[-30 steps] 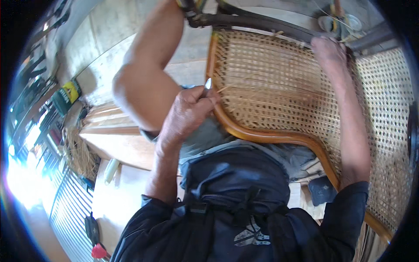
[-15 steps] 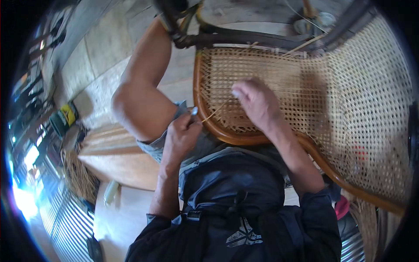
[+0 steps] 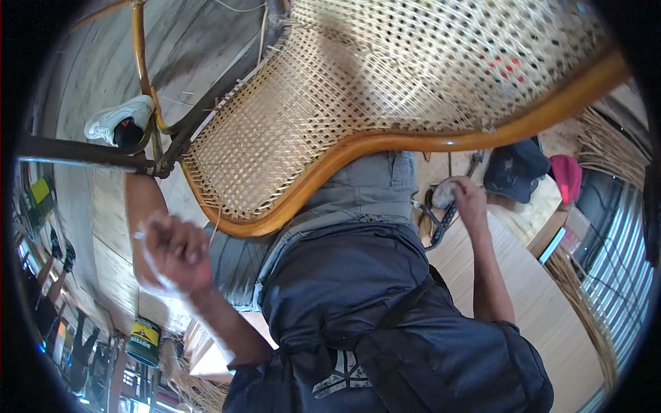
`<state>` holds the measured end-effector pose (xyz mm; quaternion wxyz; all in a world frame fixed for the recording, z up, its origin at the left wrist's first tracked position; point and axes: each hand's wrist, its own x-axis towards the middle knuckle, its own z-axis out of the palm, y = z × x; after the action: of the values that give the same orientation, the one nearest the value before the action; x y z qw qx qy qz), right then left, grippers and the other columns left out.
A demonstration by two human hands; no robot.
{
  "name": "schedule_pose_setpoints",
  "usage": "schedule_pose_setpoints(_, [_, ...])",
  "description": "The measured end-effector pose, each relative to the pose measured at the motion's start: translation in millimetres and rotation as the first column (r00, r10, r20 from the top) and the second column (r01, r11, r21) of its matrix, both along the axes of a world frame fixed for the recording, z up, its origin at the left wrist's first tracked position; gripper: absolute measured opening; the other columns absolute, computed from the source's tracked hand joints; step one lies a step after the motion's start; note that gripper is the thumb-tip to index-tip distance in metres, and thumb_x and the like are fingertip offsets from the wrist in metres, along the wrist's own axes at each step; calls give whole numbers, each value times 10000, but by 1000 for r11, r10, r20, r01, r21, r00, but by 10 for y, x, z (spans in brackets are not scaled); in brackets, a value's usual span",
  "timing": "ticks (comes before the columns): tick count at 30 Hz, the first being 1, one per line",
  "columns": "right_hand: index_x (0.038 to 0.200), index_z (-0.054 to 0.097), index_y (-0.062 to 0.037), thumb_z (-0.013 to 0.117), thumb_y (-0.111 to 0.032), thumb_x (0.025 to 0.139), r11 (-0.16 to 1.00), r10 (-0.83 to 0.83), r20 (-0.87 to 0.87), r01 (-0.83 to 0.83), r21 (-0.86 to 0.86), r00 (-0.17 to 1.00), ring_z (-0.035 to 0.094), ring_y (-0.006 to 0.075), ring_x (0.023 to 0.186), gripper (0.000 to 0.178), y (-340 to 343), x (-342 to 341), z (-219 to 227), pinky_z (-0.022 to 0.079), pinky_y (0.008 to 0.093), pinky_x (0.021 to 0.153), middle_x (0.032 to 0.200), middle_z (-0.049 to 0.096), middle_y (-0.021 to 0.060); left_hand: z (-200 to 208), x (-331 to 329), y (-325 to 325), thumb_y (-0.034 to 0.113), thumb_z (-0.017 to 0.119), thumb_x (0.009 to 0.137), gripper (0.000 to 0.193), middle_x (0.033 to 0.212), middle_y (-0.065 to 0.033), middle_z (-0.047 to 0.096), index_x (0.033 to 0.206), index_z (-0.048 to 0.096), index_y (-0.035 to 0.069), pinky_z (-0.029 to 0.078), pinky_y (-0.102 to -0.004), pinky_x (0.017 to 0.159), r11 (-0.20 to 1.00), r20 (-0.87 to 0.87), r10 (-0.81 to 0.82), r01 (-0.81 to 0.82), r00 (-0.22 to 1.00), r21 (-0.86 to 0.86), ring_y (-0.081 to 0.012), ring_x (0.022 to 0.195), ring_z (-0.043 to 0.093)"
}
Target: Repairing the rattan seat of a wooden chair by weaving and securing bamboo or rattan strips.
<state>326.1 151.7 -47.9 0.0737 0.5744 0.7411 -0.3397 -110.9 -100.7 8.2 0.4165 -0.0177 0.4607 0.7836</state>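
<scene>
A chair with a woven cane seat [image 3: 255, 155] and a curved brown wooden rim [image 3: 268, 224] fills the upper middle. At its lower left corner a thin cane strand [image 3: 218, 219] crosses the rim close to my left hand [image 3: 177, 253]. That hand is raised left of the rim, motion-blurred, fingers curled; what they hold is hidden. My right hand [image 3: 471, 199] reaches out to the right, away from the weave. Its fingers are closed together beside a whitish, fluffy-looking lump [image 3: 443, 195]. Whether the lump is in those fingers is unclear.
Dark metal bars [image 3: 82, 153] of a frame run at the left, by a white shoe [image 3: 124, 118]. Right of my right hand lie a dark cap [image 3: 515, 171] and a pink cloth-like thing [image 3: 566, 177]. A green-and-yellow can [image 3: 144, 342] stands lower left; cane bundles [image 3: 585, 310] lie right.
My right hand has left the seat and swung out right to the whitish lump. My left hand has moved left and down from the rim. The view has turned, and the chair appears higher and tilted.
</scene>
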Motion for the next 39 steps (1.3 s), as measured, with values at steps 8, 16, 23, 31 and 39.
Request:
schedule_pose_setpoints(8, [995, 608, -118, 656, -85, 692, 823, 406, 317, -494, 282, 857, 518, 282, 1042, 309, 18, 305, -412, 444, 350, 854, 982, 580, 115, 11, 882, 883, 213, 491, 911, 212, 588, 54, 370, 817, 594, 53, 230, -188, 415, 679, -75, -588, 440, 805, -588, -32, 457, 290])
schedule_pose_setpoints(16, [960, 621, -45, 620, -61, 743, 990, 103, -72, -95, 107, 992, 600, 235, 830, 218, 238, 329, 94, 458, 284, 760, 843, 618, 108, 1, 1332, 1193, 259, 581, 882, 300, 791, -74, 634, 1020, 634, -2, 459, -289, 732, 367, -263, -930, 690, 257, -624, -161, 775, 590])
schedule_pose_setpoints(23, [1044, 607, -18, 626, -180, 842, 902, -385, -525, 187, -390, 759, 578, 119, 857, 260, -608, -695, 501, 457, 257, 774, 897, 639, 60, 26, 1607, 1463, 315, 619, 828, 445, 922, -170, 648, 1124, 577, -15, 466, -327, 793, 128, -165, -986, 756, 27, -642, -222, 859, 623])
schedule_pose_setpoints(31, [1028, 573, -51, 609, -61, 713, 923, 236, 308, -312, 225, 922, 512, 328, 967, 317, -528, 826, -488, 431, 414, 823, 990, 565, 115, -172, 1223, 1005, 299, 594, 830, 447, 945, -226, 647, 1132, 567, -29, 470, -367, 828, 356, -180, -914, 507, 363, -785, -314, 927, 631])
schedule_pose_setpoints(39, [971, 573, -72, 637, -60, 650, 915, 239, 382, -338, 218, 893, 498, 314, 977, 327, -482, 901, -610, 440, 391, 793, 1000, 532, 90, -357, 1186, 847, 261, 604, 830, 425, 1005, -168, 646, 1139, 563, -29, 452, -350, 863, 401, -150, -866, 484, 476, -778, -251, 944, 612])
